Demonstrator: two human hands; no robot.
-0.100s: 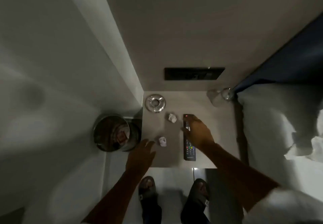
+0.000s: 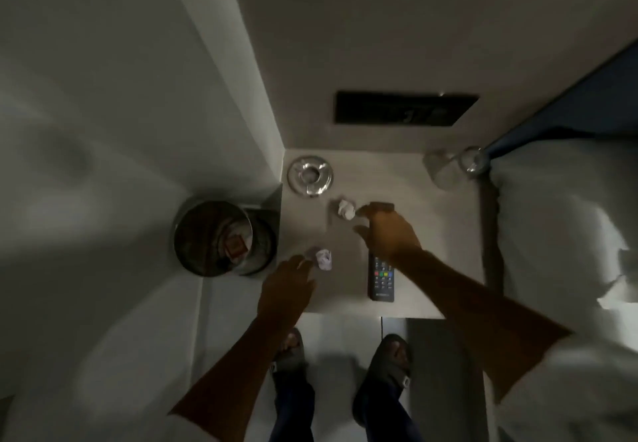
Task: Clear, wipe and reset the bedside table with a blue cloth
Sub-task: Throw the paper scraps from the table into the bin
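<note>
The grey bedside table carries a glass ashtray, two crumpled white paper balls and a black remote. My right hand hovers over the remote's top half, fingers spread, fingertips just beside the far paper ball. My left hand is over the table's front left edge, fingers apart, almost touching the near paper ball. Neither hand holds anything. No blue cloth is in view.
A round metal bin with rubbish inside stands on the floor left of the table. A clear drinking glass lies at the back right corner. The white bed borders the right side. A black wall panel is above.
My right hand has shifted up and left along the remote toward the far paper ball. My left hand stays near the near ball.
</note>
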